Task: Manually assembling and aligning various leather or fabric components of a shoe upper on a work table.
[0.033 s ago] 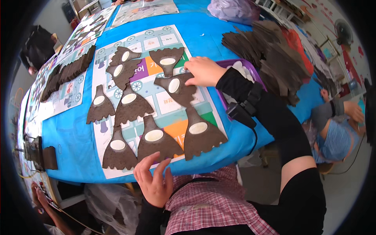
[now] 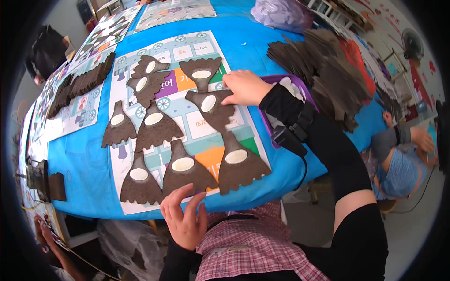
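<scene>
- Surface [image 2: 262, 47]: covered in blue cloth, with a printed game-board sheet [image 2: 197, 124] laid flat on it; the edges bow with the lens.
- Dark brown bell-shaped cut-outs, nine on the sheet, each with a pale oval patch near its narrow neck. Most lie with the long axis running from the near edge to the far edge, flared scalloped hem toward the person.
- Cut-out under the right hand [image 2: 211, 107]: mid-sheet, tilted, neck pointing to the near right, hem toward the far left; its right edge is covered by the hand.
- Near cut-out [image 2: 185, 169]: at the sheet's near edge, neck pointing away; its hem meets the left fingertips.
- Right hand [image 2: 244, 87]: palm down, fingers loosely together, resting on the tilted cut-out's edge; holds nothing.
- Left hand [image 2: 185, 220]: fingers spread, tips at the near cut-out's hem; not gripping.
- Purple tray [image 2: 268, 124]: just beside the sheet, mostly hidden by the right forearm; contents hard to make out.
- Stack of dark cut-outs [image 2: 318, 65]: far right, fanned; count unclear.
- Second stack [image 2: 79, 84]: left, in a row.
- Another person [image 2: 398, 159]: lower right, partly cut off.
</scene>
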### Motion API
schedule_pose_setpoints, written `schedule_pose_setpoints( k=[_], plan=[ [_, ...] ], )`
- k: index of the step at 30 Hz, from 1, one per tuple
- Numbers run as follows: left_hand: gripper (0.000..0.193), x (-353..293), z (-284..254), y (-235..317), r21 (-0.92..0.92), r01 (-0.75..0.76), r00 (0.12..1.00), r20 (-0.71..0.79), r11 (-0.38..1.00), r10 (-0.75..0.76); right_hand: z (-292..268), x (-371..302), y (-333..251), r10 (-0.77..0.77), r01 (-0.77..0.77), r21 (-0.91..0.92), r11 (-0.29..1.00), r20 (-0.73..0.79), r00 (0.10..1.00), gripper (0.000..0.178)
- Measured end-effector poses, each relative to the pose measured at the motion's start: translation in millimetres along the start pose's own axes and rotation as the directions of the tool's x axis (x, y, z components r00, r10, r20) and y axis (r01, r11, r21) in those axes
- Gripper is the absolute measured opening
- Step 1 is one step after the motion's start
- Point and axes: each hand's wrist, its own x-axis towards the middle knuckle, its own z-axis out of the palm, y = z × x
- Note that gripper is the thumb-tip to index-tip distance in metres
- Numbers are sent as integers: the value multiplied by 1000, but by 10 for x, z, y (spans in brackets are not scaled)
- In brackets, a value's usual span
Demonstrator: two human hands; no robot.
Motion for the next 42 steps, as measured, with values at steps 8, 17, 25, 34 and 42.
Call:
schedule_pose_setpoints(
  k=[8, 17, 25, 34, 42],
  plan=[
    [36, 36, 156, -64, -52, 29, 998, 54, 998, -27, -134, -6, -74, 127, -141, 54, 989, 207, 970, 27],
    [35, 147, 151, -76, -31, 2, 999, 44, 1000, 0, -79, -2, 106, 5, -21, 123, 992, 134, 991, 27],
    [33, 113, 54, -148, -4, -33, 999, 0, 999, 33, -221, 121, 241, -68, 11, 314, 949, 171, 983, 20],
    [28, 151, -104, -167, -53, -1, 997, -81, 999, -4, -57, 807, 567, -112, 112, 15, 994, 238, 965, 49],
    [37, 126, -120, -283, 25, 25, 998, -52, 999, -24, 144, 790, 531, -159, 159, -2, 987, -24, 987, 53]
  ],
)
